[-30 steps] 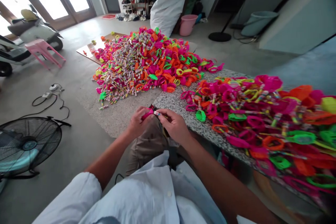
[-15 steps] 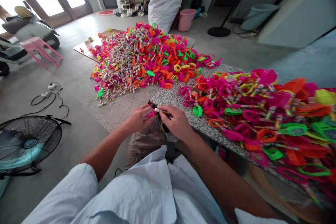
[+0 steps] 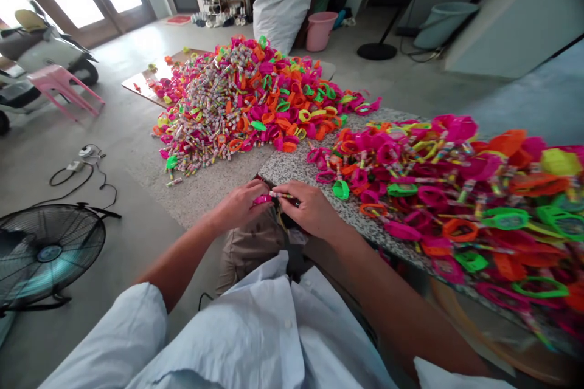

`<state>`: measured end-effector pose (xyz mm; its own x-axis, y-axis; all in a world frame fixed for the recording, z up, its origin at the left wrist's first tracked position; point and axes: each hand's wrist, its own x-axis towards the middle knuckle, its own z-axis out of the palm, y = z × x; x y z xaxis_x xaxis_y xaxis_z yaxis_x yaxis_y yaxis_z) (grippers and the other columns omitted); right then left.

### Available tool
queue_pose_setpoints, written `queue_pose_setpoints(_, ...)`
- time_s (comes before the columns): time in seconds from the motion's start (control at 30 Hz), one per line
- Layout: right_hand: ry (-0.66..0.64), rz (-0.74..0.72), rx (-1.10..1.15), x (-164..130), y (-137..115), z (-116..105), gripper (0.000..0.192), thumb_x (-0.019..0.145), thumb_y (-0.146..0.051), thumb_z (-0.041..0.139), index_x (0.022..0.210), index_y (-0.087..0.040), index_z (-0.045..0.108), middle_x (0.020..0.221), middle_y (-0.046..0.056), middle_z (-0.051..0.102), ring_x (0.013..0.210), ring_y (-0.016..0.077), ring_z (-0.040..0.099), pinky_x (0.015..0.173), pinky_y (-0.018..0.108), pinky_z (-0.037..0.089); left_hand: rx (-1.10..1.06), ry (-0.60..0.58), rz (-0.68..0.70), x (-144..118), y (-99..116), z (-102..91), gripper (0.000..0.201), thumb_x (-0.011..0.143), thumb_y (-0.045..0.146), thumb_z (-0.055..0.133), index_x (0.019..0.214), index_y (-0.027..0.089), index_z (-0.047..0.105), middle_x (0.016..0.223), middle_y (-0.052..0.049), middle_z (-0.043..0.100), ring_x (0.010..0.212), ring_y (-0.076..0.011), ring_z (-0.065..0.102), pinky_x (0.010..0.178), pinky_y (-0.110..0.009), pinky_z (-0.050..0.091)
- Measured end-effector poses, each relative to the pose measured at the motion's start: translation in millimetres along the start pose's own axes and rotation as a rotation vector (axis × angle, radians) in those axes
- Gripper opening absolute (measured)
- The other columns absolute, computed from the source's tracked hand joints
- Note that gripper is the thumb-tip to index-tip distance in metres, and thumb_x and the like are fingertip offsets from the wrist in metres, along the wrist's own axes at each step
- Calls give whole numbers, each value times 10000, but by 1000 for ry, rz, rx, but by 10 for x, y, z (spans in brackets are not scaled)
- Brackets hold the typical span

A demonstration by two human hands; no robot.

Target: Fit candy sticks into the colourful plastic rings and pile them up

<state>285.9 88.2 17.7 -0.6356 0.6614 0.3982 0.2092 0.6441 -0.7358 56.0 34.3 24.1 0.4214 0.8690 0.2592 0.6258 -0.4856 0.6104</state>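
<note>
Pink plastic piece (image 3: pixel 261 199) gripped by the left fingers (image 3: pixel 252 188) sits close to a printed tube (image 3: pixel 278 194) pinched in the right fingers (image 3: pixel 288 187) beside the tabletop (image 3: pixel 298 171), where a loosened pinch could drop either.

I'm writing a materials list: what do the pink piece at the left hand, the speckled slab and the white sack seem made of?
Pink piece: probably plastic, by its vivid colour; finish unclear.
Speckled slab: granite or lookalike, apparently smooth, by its dark flecks.
White sack: perhaps woven plastic, matte, by its stiff creases.
</note>
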Motion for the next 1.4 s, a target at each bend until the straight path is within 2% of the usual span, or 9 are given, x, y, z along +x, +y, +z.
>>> queue_pose_setpoints(0.17,-65,-28,21,16,46,-71,266,1002,-188,575,1198,-179,754,1130,77,769,1039,196,726,932,324,539,19,40,-81,27,20,15,177,1030,345,630,1008,170,630,1009,-69,669,910,-162,625,824,-280,469)
queue_pose_setpoints(0.27,-122,-18,49,25,52,-123,275,999,-188,576,1207,-175,756,1160,77,767,1067,195,720,949,320,530,34,68,-133,36,24,54,179,967,286,684,1094,173,629,965,-40,677,862,-151,621,791,-267,455)
queue_pose_setpoints(0.33,-145,-11,59,27,52,-149,283,994,-191,580,1213,-173,758,1170,78,766,1082,196,717,959,318,525,26,70,-102,41,16,83,179,956,253,674,1115,177,646,988,-41,683,884,-146,633,803,-259,457)
queue_pose_setpoints(0.53,-190,44,98,24,48,-179,293,975,-191,581,1203,-172,764,1168,75,771,1061,196,709,941,315,508,13,81,14,58,-10,115,69,949,227,670,956,159,677,903,-44,650,800,-119,609,735,-237,443)
queue_pose_setpoints(0.73,-218,154,128,16,20,-201,266,968,-227,601,1158,-180,781,1047,50,786,892,167,688,804,285,469,-38,42,92,81,2,88,142,993,267,657,917,153,695,872,-59,670,810,-128,618,745,-245,456)
queue_pose_setpoints(1.03,-259,310,223,-57,16,-205,283,966,-305,624,1163,-176,782,897,25,765,764,154,661,661,260,431,-4,-70,63,112,45,62,355,1065,409,555,835,159,655,792,-61,636,762,-142,593,713,-273,435)
queue_pose_setpoints(1.23,-263,309,291,-78,14,-199,289,977,-327,630,1159,-163,783,862,32,762,760,149,668,663,246,449,101,-90,31,110,60,55,369,1065,437,538,852,170,677,849,-70,683,821,-148,647,746,-270,460)
queue_pose_setpoints(1.4,-211,321,244,-152,33,-157,281,975,-301,648,1168,-147,782,972,51,789,845,156,697,735,247,474,122,-65,72,98,47,128,352,1067,422,526,886,172,695,894,-83,709,842,-158,673,769,-275,492)
